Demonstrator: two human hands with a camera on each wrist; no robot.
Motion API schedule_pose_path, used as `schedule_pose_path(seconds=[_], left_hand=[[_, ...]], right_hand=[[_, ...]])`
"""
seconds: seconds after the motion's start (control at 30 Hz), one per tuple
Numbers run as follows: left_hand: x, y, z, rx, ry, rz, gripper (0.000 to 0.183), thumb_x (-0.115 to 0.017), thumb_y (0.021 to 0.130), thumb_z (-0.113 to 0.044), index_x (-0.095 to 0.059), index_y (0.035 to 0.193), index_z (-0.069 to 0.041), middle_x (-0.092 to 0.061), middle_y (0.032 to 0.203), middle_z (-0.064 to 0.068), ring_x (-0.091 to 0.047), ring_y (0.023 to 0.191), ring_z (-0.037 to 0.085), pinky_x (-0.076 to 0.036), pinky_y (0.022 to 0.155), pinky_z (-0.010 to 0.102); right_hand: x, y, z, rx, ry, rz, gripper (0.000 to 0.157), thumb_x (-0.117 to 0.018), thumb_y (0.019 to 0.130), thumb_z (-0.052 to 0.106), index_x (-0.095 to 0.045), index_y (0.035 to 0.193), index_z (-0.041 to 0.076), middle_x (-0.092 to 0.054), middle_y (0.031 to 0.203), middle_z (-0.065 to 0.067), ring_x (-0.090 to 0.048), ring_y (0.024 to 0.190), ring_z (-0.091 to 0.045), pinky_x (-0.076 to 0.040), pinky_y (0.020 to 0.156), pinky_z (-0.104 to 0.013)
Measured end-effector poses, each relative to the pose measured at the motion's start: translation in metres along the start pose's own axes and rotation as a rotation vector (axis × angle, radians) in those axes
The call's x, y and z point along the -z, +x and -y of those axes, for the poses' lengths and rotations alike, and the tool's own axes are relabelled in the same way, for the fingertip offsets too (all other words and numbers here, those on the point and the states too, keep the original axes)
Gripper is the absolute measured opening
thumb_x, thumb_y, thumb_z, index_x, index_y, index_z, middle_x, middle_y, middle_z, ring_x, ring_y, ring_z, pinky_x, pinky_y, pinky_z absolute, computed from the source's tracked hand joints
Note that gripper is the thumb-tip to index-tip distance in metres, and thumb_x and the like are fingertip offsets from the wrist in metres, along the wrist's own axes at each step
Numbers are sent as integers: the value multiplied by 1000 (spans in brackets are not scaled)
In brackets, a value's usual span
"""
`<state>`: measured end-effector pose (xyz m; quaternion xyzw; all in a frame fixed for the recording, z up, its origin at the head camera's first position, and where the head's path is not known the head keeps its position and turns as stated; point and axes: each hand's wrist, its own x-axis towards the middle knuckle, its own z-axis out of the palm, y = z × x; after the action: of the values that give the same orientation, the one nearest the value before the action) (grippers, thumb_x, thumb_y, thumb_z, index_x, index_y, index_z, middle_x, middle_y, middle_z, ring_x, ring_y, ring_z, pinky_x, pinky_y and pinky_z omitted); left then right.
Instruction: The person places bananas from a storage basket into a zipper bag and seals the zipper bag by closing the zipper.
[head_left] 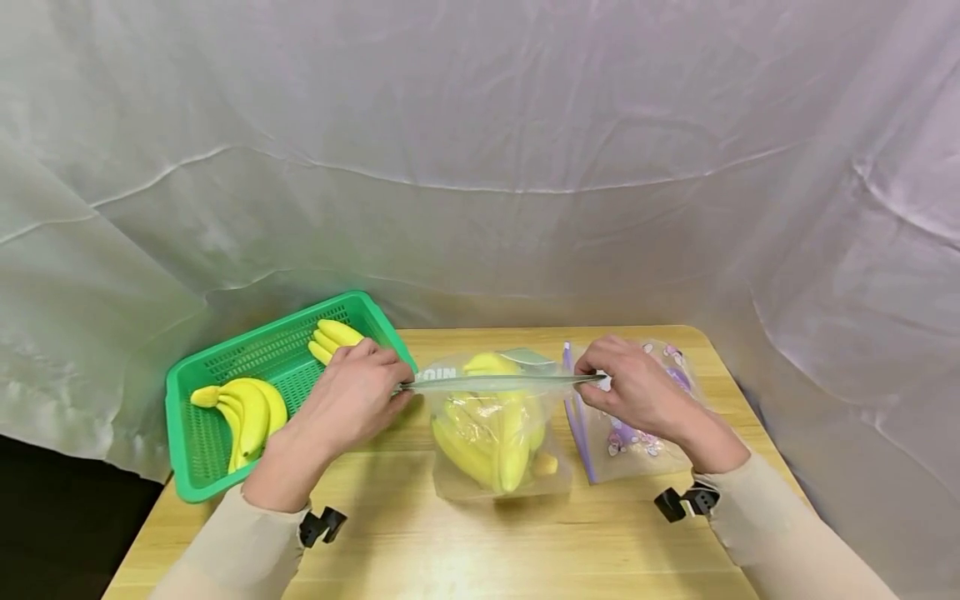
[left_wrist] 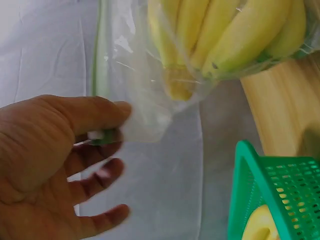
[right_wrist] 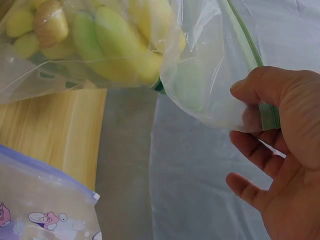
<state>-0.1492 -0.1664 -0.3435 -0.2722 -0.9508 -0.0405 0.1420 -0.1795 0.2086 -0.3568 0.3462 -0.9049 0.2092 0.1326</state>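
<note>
A clear zip bag [head_left: 465, 483] with a green seal strip hangs between my two hands, its mouth pulled into a straight line. Inside it lie bananas [head_left: 487, 433], yellow with some green, seen through the plastic. At the left end of the strip, my left hand [left_wrist: 55, 145] pinches the corner between thumb and index finger, its other fingers spread loosely. My right hand [right_wrist: 285, 120] pinches the opposite corner the same way. In the right wrist view, a small brownish rounded fruit [right_wrist: 51, 22] shows in the bag beside the bananas.
To the left stands a green plastic basket [head_left: 176, 417] holding banana bunches [head_left: 251, 412]. A second zip bag [head_left: 622, 467], with a purple strip and cartoon prints, lies flat on the wooden table [head_left: 450, 550], partly under my right hand. Grey cloth [head_left: 480, 233] hangs behind the table.
</note>
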Motion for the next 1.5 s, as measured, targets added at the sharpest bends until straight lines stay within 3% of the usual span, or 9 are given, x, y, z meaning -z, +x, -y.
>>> schedule_pose_path(seconds=[0.2, 0.37, 0.53, 0.77, 1.03, 1.13, 1.23, 1.3, 1.5], left_hand=[[3, -5, -11, -29, -2, 108, 9, -76, 83, -28, -68, 83, -24, -60, 79, -10, -50, 79, 18, -46, 70, 42], [6, -13, -23, -70, 8, 107, 10, -77, 81, -27, -68, 81, -23, -64, 84, -11, -52, 81, 17, -48, 72, 40], [-2, -12, -31, -87, 30, 136, 8, -71, 83, -25, -66, 78, -22, -59, 80, -9, -46, 79, 17, -44, 70, 37], [-3, -5, -30, -140, 49, 27, 4, -71, 82, -16, -69, 83, -20, -61, 92, -5, -52, 92, 20, -46, 78, 36], [4, 3, -36, -185, 21, -9, 6, -70, 87, -20, -66, 85, -24, -65, 92, -8, -53, 95, 19, -42, 79, 37], [4, 5, -38, -179, 28, -7, 7, -71, 86, -22, -65, 85, -25, -65, 90, -8, -54, 94, 20, -41, 78, 37], [4, 5, -38, -154, 13, -8, 7, -71, 86, -22, -65, 84, -24, -63, 87, -9, -53, 91, 19, -42, 77, 39], [5, 4, -36, -118, -5, -8, 6, -70, 85, -22, -65, 83, -25, -61, 85, -10, -52, 89, 18, -43, 79, 40], [8, -1, -28, -70, -26, -25, 5, -67, 86, -20, -66, 83, -25, -59, 81, -11, -49, 84, 16, -43, 81, 39]], right_hand=[[1, -7, 2, -47, 9, 125, 11, -68, 82, 16, -62, 84, 26, -57, 84, 16, -49, 72, -4, -42, 64, -24], [4, -22, 5, -17, 33, 144, 23, -70, 81, 10, -58, 81, 29, -53, 79, 19, -46, 68, -1, -43, 62, -21], [-5, -27, 2, 4, -75, 175, 21, -68, 80, 11, -55, 78, 26, -49, 76, 15, -41, 64, 0, -39, 60, -19], [-7, -12, 11, 61, -189, 154, 12, -68, 79, 15, -58, 78, 22, -49, 76, 11, -40, 68, -5, -38, 65, -26], [-19, 16, 36, 156, -112, 110, 19, -69, 87, 23, -61, 101, 14, -62, 90, 4, -55, 79, -10, -48, 75, -33], [-29, 26, 42, 217, -100, 78, 20, -68, 90, 25, -62, 104, 14, -63, 94, 4, -58, 84, -11, -49, 78, -34], [-34, 33, 46, 278, -82, 37, 5, -64, 90, 18, -61, 93, 16, -59, 87, 6, -53, 80, -10, -45, 73, -30], [-34, 35, 48, 300, -67, 22, 7, -63, 88, 13, -58, 87, 17, -55, 82, 7, -48, 75, -8, -42, 68, -26], [-32, 41, 55, 270, -56, 66, 11, -60, 83, 10, -54, 86, 18, -51, 79, 8, -42, 70, -6, -38, 61, -22]])
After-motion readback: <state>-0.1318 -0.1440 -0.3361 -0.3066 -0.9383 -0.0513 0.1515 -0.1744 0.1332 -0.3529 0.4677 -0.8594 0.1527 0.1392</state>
